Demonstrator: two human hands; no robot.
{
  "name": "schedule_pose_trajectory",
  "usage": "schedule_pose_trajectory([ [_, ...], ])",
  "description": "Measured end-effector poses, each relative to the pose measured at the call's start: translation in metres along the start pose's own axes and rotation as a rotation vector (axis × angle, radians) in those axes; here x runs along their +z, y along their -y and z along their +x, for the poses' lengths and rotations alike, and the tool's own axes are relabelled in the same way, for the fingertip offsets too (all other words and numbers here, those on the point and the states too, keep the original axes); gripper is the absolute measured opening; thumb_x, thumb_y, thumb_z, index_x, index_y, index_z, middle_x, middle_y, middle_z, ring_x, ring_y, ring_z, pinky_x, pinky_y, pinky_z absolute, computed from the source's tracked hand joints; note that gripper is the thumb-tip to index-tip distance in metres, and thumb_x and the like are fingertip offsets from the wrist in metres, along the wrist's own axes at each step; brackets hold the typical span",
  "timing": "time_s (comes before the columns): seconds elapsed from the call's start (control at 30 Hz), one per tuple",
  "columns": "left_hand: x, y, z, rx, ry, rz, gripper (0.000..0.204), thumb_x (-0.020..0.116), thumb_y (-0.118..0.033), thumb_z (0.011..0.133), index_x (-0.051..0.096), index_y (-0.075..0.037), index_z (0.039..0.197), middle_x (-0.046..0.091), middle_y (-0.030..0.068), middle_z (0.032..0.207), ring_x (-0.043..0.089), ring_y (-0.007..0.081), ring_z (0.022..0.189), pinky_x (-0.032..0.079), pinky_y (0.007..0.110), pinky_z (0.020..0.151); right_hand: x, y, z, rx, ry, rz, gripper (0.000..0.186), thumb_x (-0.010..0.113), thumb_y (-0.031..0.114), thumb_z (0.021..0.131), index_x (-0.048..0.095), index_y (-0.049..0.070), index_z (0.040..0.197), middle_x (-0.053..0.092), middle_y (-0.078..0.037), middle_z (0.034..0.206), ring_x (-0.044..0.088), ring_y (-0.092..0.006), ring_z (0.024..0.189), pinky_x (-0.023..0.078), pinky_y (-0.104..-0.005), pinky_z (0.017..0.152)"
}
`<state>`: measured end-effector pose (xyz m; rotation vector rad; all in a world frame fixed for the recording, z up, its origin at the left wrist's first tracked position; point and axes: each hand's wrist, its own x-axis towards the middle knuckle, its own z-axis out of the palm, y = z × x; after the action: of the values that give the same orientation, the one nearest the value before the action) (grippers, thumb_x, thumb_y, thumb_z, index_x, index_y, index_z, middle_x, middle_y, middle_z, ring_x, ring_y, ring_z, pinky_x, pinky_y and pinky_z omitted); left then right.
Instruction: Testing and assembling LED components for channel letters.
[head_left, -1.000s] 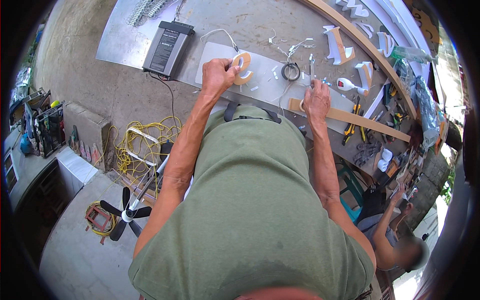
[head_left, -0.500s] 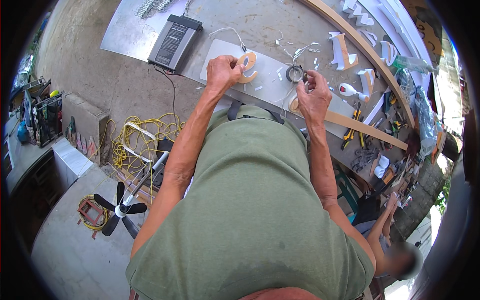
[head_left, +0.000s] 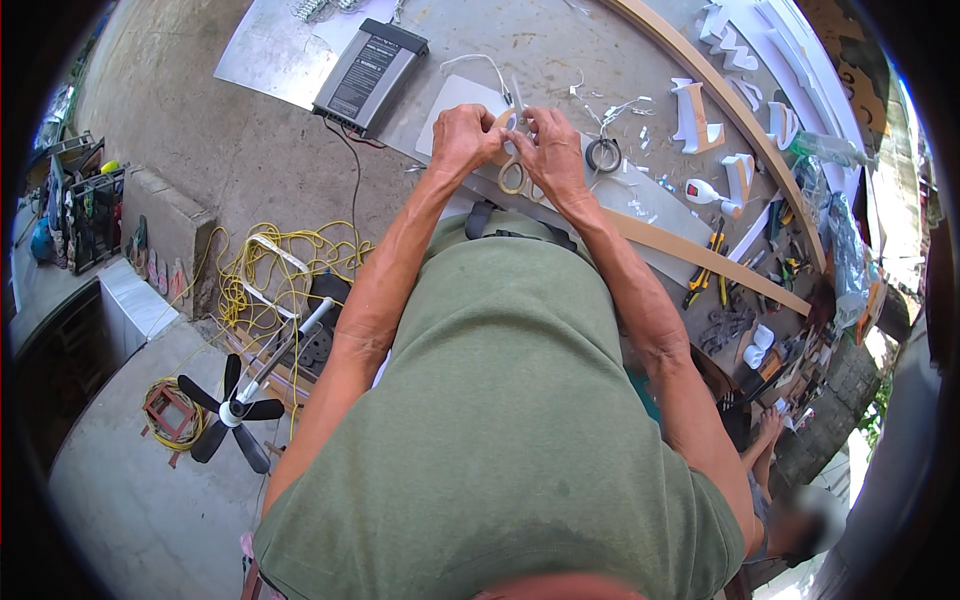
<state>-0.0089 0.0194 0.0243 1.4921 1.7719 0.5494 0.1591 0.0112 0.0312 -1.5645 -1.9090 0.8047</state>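
From my remote place, I see the curved tan piece (head_left: 508,117) between the two hands, just in front of the fingertips of the left hand (head_left: 463,138), which is the nearer one to it. The scissors (head_left: 512,178) are just beside this piece, on the side of the right hand (head_left: 555,155); their long axis goes away from the body, with the blades pointing beyond the fingers and the handle loops hanging on the body side. The left fingers are pinched on the edge of the piece. The right fingers are closed on the middle part of the scissors, not inside the loops, and their thumb is very near the piece; I cannot tell if it touches, nor if the blades are apart, because the hand covers them. Both hands are above the bench (head_left: 560,50). To the right of the right fingers, I find a black ring (head_left: 603,155) and, farther, a white bottle (head_left: 700,190); beyond the left fingers, toward the left, stands a grey box (head_left: 370,75).
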Motion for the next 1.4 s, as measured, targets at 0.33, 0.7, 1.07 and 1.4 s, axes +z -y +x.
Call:
schedule_pose_trajectory([
  [0.33,0.001,0.004,0.004,0.024,0.066,-0.034,0.040,0.080,-0.032,0.077,0.077,0.001,0.098,0.077,0.0174,0.086,0.076,0.0256,0.081,0.058,0.037,0.077,0.000,-0.003,0.002,0.012,-0.012,0.077,0.036,0.084,0.018,0.079,0.063,0.000,0.103,0.063,-0.015,0.085,0.062,-0.0296,0.072,0.051,-0.0418,0.067],
  [0.7,0.008,0.016,-0.007,0.135,-0.012,-0.067,0.037,0.074,-0.026,0.084,0.073,0.003,0.107,0.076,0.0196,0.090,0.075,0.0293,0.088,0.058,0.039,0.080,-0.008,-0.006,0.003,0.055,0.028,0.103,0.033,0.084,0.019,0.079,0.067,0.002,0.100,0.063,-0.013,0.080,0.062,-0.0244,0.070,0.051,-0.0387,0.065],
  [1.07,-0.045,0.042,-0.021,-0.009,-0.348,-0.403,0.024,0.069,-0.011,0.090,0.072,0.002,0.109,0.075,0.0110,0.080,0.072,0.0156,0.072,0.057,0.029,0.070,0.004,0.031,0.054,-0.243,0.006,-0.056,0.021,0.068,0.015,0.087,0.071,0.006,0.105,0.066,-0.014,0.095,0.064,-0.0328,0.099,0.052,-0.0433,0.085],
  [1.4,-0.098,0.030,0.003,0.248,-0.317,-0.156,0.024,0.069,-0.005,0.085,0.070,0.001,0.108,0.071,0.0127,0.086,0.069,0.0229,0.067,0.056,0.034,0.065,0.073,0.028,0.126,-0.311,0.207,-0.300,0.021,0.064,0.013,0.088,0.073,0.010,0.107,0.062,-0.014,0.097,0.063,-0.0326,0.100,0.052,-0.0446,0.083],
])
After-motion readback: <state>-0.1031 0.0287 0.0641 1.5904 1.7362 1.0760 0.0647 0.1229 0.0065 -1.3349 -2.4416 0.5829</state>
